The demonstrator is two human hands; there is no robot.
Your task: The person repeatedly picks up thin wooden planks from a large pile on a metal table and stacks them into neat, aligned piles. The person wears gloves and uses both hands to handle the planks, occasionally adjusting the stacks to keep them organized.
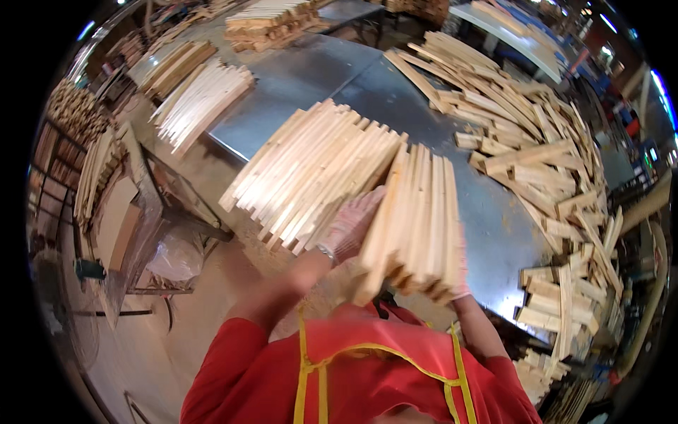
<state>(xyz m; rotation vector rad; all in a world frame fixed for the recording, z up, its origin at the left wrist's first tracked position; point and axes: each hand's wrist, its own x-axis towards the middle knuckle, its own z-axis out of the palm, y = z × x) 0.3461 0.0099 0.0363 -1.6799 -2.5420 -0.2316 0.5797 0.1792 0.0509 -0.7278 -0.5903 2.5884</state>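
Note:
Between my two gloved hands sits a bundle of pale wooden strips (418, 219), its near ends jutting over the table's front edge toward my red apron. My left hand (359, 220) lies along the bundle's left side, fingers stretched forward. On the opposite side my right hand (462, 265) presses in, mostly hidden behind the wood. Just left of my left hand, a wide row of similar strips (318, 169) rests on the metal table (300, 71), its near ends overhanging the edge.
A loose, jumbled heap of wood pieces (540, 162) covers the table's right side. Farther left stand another batch of strips (205, 102) and a wooden stand (152, 205) with a plastic bag (176, 256). Stacked wood (272, 25) is at the back.

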